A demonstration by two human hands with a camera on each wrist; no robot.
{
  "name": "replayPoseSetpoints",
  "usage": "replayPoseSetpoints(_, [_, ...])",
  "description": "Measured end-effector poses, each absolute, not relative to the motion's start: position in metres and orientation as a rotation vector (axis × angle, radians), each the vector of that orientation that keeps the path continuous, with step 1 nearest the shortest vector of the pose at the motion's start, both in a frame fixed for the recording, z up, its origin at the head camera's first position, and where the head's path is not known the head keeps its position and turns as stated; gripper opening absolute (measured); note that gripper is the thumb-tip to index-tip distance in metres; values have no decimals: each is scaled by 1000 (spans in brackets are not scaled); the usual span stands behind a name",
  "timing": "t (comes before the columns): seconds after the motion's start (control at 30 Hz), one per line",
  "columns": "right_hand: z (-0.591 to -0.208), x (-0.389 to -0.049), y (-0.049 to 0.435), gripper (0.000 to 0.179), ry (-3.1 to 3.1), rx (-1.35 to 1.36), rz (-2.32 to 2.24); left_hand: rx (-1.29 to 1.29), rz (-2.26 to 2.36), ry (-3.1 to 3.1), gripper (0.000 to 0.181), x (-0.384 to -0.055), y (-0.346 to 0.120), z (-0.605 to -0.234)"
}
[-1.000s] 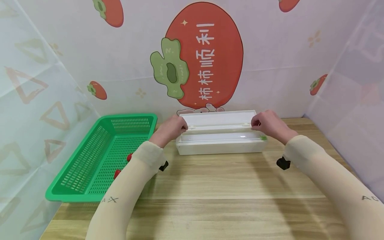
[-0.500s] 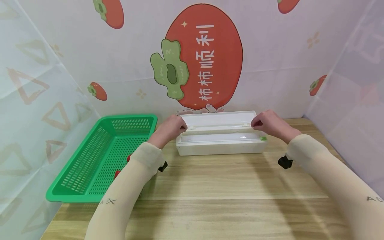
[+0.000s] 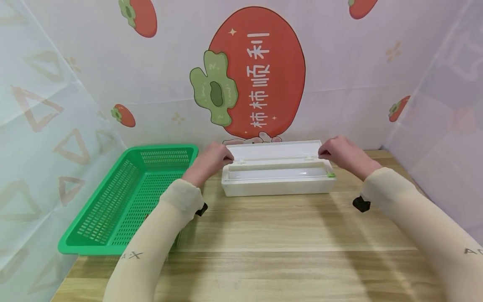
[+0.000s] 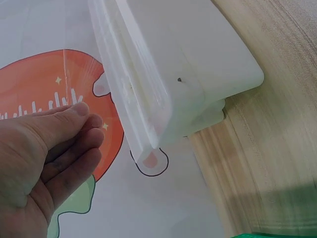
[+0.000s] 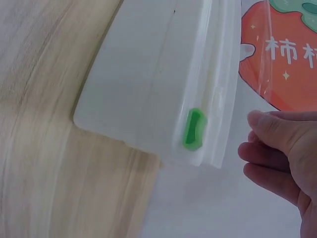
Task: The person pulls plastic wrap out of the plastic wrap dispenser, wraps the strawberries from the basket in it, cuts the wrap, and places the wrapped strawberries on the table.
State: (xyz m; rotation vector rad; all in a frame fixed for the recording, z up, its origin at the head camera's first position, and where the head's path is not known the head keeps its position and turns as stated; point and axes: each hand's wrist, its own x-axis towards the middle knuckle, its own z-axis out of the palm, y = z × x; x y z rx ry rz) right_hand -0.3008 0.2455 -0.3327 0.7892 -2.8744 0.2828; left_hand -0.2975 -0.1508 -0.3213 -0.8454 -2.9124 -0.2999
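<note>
A long white cling film dispenser (image 3: 279, 187) stands on the table near the back wall, its lid (image 3: 273, 149) raised. A small green slide cutter (image 5: 194, 130) sits at the dispenser's right end. Clear cling film (image 5: 262, 34) shows faintly between the dispenser and the hands in the wrist views. My left hand (image 3: 210, 161) pinches the film at the dispenser's left end, thumb against fingers. At the other end my right hand (image 3: 345, 155) pinches it the same way. The film is hard to make out in the head view.
A green plastic basket (image 3: 99, 197) stands to the left; my left sleeve covers part of it. A bit of something red shows in it beside the sleeve. White cloth printed with persimmons (image 3: 260, 71) hangs close behind the dispenser. Wooden tabletop (image 3: 279, 235) lies in front.
Both hands have moved slightly outward, the right one also a little up. My left sleeve now covers more of the red things in the basket. The dispenser stays in place.
</note>
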Motion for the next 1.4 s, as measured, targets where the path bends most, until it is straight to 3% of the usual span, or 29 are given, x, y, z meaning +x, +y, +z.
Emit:
replayPoseSetpoints(0.4, [-316,-302,253,4,-2848,775,308,-912,-350,-2780,30,-296,-157,-311])
replayPoseSetpoints(0.6, [-304,-302,253,2,-2804,839,353,-851,-398,-2792,11,-295,-160,-303])
replayPoseSetpoints(1.4, [-234,-295,256,10,-2699,902,282,-861,-544,-2664,11,-288,-170,-242])
